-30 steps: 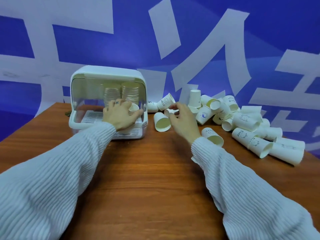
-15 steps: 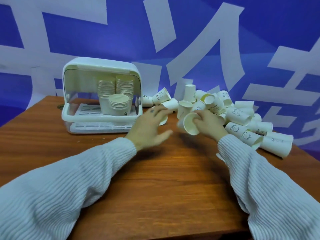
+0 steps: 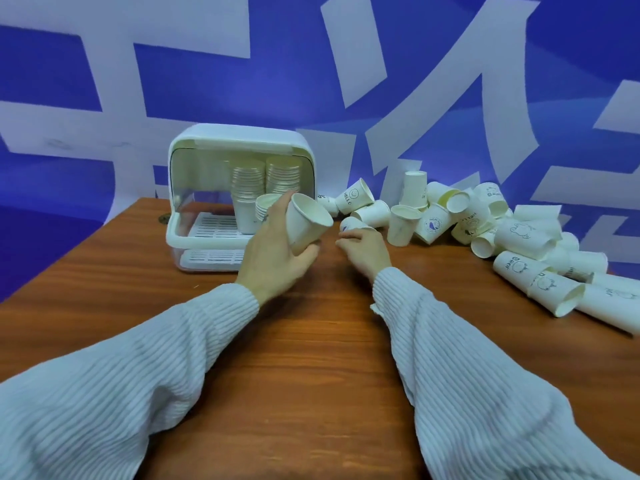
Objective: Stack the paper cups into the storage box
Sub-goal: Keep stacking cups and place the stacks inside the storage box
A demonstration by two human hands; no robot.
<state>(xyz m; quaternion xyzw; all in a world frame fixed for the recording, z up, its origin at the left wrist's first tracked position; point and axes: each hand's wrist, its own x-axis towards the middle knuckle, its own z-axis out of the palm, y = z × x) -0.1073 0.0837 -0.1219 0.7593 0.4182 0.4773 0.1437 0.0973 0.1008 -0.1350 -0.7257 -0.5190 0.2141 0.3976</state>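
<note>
My left hand [image 3: 273, 251] grips a white paper cup [image 3: 304, 221], tilted with its mouth up and to the right, just in front of the white storage box [image 3: 239, 140]. The box stands open at the back left of the table and holds stacks of cups [image 3: 265, 188]. My right hand [image 3: 363, 249] rests on the table beside a small cup [image 3: 351, 224] that lies on its side at its fingertips; whether the fingers hold it is unclear. A heap of loose paper cups [image 3: 485, 223] spreads over the right side.
The wooden table [image 3: 311, 358] runs from the box to the near edge. A blue wall with white shapes stands close behind. More cups lie on their sides near the right edge [image 3: 554, 289]. A small dark object [image 3: 163, 219] sits left of the box.
My left hand has taken the cup that my right hand held half a second ago and lifted it toward the box. My right hand has moved left to a small lying cup.
</note>
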